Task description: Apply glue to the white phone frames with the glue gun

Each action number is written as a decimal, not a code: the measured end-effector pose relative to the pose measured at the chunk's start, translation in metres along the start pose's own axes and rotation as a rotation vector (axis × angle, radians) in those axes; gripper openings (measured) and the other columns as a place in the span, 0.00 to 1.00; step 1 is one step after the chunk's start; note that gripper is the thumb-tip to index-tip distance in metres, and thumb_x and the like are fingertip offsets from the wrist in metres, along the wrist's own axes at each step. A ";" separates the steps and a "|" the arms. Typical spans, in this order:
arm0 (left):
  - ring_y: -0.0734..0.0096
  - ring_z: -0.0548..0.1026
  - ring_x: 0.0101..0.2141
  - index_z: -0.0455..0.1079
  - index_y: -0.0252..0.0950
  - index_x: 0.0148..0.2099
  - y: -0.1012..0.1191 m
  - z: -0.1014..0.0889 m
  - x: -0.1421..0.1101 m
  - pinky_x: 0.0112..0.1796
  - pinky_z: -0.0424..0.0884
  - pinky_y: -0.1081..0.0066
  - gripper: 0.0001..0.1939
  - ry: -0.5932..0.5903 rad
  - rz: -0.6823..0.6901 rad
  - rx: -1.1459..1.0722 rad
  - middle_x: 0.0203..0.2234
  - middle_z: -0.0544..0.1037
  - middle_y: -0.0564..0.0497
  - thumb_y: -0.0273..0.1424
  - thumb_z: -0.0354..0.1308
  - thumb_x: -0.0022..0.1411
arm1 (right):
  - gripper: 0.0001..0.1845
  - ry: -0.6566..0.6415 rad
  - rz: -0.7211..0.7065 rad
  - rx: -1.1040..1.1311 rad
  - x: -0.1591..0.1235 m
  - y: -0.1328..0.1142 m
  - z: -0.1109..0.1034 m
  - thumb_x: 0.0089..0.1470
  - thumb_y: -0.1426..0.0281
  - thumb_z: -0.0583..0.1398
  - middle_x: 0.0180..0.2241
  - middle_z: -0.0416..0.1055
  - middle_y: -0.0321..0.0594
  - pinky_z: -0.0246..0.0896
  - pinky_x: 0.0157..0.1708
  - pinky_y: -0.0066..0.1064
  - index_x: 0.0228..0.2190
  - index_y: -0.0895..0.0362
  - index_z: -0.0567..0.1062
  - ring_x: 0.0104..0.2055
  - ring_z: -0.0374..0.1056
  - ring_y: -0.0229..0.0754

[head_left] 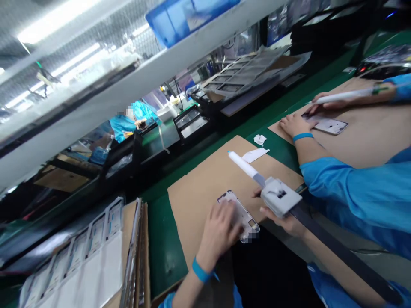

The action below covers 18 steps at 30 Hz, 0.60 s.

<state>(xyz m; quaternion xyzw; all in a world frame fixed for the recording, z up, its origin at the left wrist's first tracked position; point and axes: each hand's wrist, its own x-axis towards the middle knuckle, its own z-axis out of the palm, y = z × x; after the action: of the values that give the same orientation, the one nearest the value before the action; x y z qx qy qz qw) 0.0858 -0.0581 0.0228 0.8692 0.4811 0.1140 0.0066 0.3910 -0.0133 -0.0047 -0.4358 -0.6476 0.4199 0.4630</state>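
Note:
A pale phone frame (248,222) lies on the near edge of a brown cardboard sheet (195,188). Over its upper face is my left hand (220,226), wearing a blue wristband; motion smears the fingers, so I cannot tell whether they grip the frame or only touch it. My right hand (290,224) is closed around a tool with a white tube, blue tip, pale boxy body and long dark bar (279,196). The tube points away over the cardboard, and the bar runs back along my forearm. The tool's body hides part of that hand's grip.
A co-worker's hands (298,124) work at another phone frame (332,125) on the right. White paper scraps (256,155) lie at the cardboard's far edge. Trays of phone frames (86,252) are stacked at left. A shelf beam (138,85) crosses above the green bench.

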 end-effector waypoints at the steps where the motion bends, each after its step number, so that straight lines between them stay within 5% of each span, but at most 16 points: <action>1: 0.45 0.73 0.78 0.52 0.44 0.89 0.001 0.000 -0.005 0.80 0.66 0.40 0.37 -0.042 0.088 0.019 0.74 0.79 0.39 0.49 0.53 0.90 | 0.30 0.027 0.006 0.061 0.015 0.002 0.002 0.62 0.42 0.68 0.46 0.80 0.46 0.87 0.59 0.36 0.51 0.51 0.86 0.55 0.81 0.48; 3: 0.43 0.70 0.79 0.44 0.41 0.92 -0.002 -0.001 -0.005 0.82 0.62 0.37 0.45 -0.114 0.121 0.065 0.74 0.79 0.38 0.54 0.54 0.89 | 0.33 0.068 0.012 0.189 0.037 0.005 0.010 0.61 0.40 0.69 0.51 0.80 0.45 0.86 0.63 0.39 0.54 0.50 0.85 0.62 0.80 0.49; 7: 0.29 0.53 0.85 0.28 0.39 0.93 -0.008 -0.013 0.023 0.79 0.56 0.20 0.59 -0.117 -0.170 0.217 0.86 0.56 0.32 0.64 0.55 0.84 | 0.39 0.067 0.007 0.288 0.059 0.018 0.029 0.61 0.38 0.69 0.57 0.79 0.48 0.79 0.75 0.42 0.58 0.54 0.84 0.70 0.75 0.51; 11: 0.39 0.46 0.87 0.25 0.45 0.93 0.008 -0.040 0.031 0.82 0.50 0.25 0.54 -0.089 -0.150 0.209 0.88 0.46 0.38 0.60 0.52 0.87 | 0.41 0.021 0.047 0.327 0.060 0.038 0.038 0.61 0.37 0.70 0.58 0.79 0.49 0.73 0.80 0.44 0.60 0.55 0.83 0.72 0.73 0.50; 15: 0.48 0.56 0.85 0.33 0.46 0.93 0.034 -0.071 -0.015 0.84 0.47 0.34 0.47 -0.057 -0.101 0.199 0.86 0.57 0.41 0.53 0.53 0.90 | 0.44 0.015 0.158 0.392 0.054 0.050 0.033 0.54 0.34 0.74 0.58 0.79 0.50 0.77 0.77 0.43 0.54 0.57 0.85 0.68 0.76 0.50; 18: 0.49 0.64 0.82 0.46 0.44 0.92 0.036 -0.098 -0.066 0.84 0.49 0.37 0.41 0.005 -0.199 0.259 0.83 0.65 0.39 0.47 0.56 0.90 | 0.43 0.032 0.258 0.480 0.048 0.046 0.025 0.53 0.36 0.76 0.62 0.77 0.48 0.76 0.78 0.39 0.54 0.57 0.85 0.67 0.77 0.48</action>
<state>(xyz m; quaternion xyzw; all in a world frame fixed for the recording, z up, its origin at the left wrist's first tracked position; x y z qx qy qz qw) 0.0619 -0.1424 0.1105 0.8106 0.5754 0.0522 -0.0955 0.3659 0.0409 -0.0426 -0.3990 -0.4611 0.6102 0.5058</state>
